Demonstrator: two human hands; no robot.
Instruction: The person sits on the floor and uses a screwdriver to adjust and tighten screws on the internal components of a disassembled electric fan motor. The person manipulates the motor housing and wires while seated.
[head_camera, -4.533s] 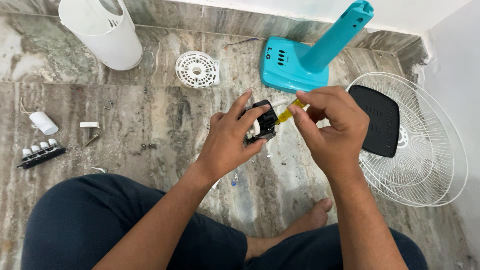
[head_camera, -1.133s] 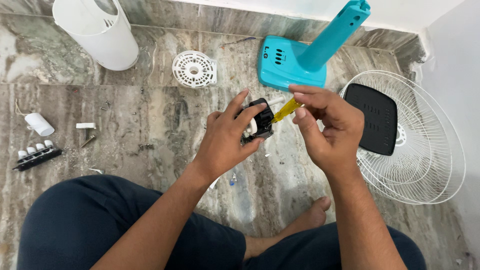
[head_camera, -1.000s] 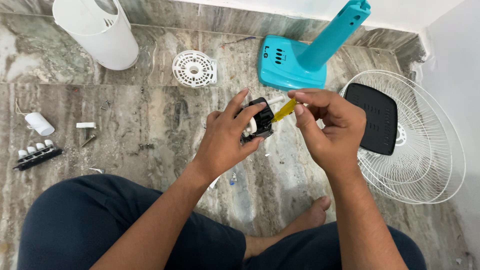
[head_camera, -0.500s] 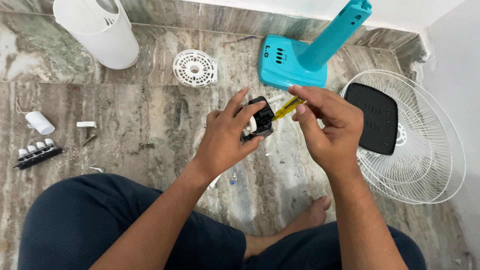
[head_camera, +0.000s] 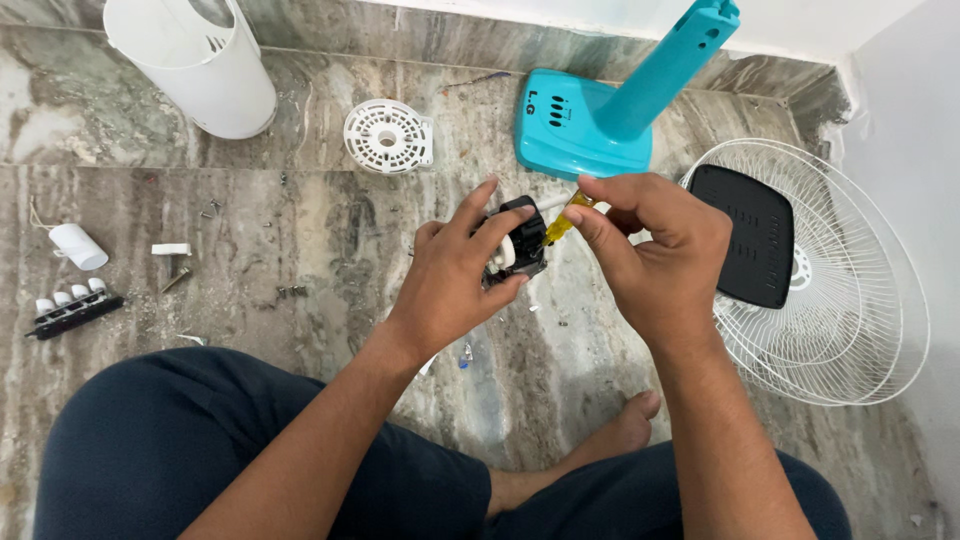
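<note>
My left hand (head_camera: 455, 275) grips a small black part with a white piece inside (head_camera: 515, 245), held above the marble floor. My right hand (head_camera: 655, 255) holds a yellow-handled screwdriver (head_camera: 562, 222) whose tip points into that black part. Both hands meet in the middle of the view, over my crossed legs in dark trousers (head_camera: 200, 450). The screwdriver's tip is hidden inside the part.
A turquoise fan base with its post (head_camera: 600, 110) stands behind the hands. A white wire fan guard (head_camera: 850, 310) with a black cover (head_camera: 755, 235) lies at the right. A round white grille (head_camera: 388, 137), a white housing (head_camera: 195, 60), a black switch strip (head_camera: 75, 310), a white cylinder (head_camera: 78, 246) and loose screws (head_camera: 210, 209) lie left.
The hands have stayed together on the black part; the screwdriver handle has shifted only slightly between the fingers. The view has drifted a little.
</note>
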